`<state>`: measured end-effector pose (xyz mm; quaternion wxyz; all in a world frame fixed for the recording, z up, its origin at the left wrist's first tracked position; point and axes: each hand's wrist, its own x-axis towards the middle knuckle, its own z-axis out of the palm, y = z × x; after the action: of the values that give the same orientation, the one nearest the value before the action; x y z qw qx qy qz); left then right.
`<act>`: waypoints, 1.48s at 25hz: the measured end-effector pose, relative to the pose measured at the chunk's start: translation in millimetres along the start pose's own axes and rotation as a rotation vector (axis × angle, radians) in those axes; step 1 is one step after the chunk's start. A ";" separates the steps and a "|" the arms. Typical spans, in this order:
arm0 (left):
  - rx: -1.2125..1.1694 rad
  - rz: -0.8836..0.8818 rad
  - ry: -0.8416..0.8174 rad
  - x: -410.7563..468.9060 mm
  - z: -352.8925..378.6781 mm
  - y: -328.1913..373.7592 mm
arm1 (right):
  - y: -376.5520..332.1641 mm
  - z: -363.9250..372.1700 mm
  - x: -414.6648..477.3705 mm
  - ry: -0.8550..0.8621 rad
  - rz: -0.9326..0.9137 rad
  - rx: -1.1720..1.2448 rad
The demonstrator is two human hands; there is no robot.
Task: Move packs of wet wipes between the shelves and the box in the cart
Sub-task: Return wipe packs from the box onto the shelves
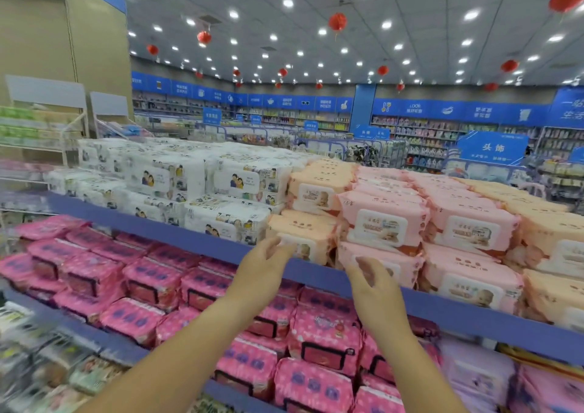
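Observation:
Stacked packs of wet wipes fill the top shelf: white packs [164, 178] at the left, peach packs [311, 191] in the middle, light pink packs [382, 219] to the right. My left hand [262, 264] is open, its fingertips at the lowest peach pack [303, 235] on the shelf's front. My right hand [376, 283] is open in front of the bottom light pink pack [407, 262], holding nothing. The cart and its box are out of view.
A blue shelf edge [319, 273] runs under the top packs. Below it, bright pink packs [151, 279] crowd the lower shelf. More peach packs [550, 226] lie at the far right. A rack with green packs [22, 125] stands at the left.

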<state>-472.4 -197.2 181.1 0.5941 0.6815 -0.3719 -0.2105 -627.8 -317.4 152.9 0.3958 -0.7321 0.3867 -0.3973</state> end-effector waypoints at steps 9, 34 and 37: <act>0.050 -0.144 0.183 -87.4 -268.7 -101.6 | -92.1 237.7 -113.1 -0.356 0.000 0.173; 0.061 -0.901 0.926 -246.2 -834.9 -438.0 | -175.3 960.9 -305.4 -1.339 0.121 -0.004; 0.006 -0.977 0.931 -263.2 -869.4 -478.8 | -161.0 1004.8 -341.7 -1.340 0.307 0.021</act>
<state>117.1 578.3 -143.7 0.5269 0.7928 0.2734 -0.1381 173.2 319.5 -171.1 0.6085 -0.7529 0.1539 0.1979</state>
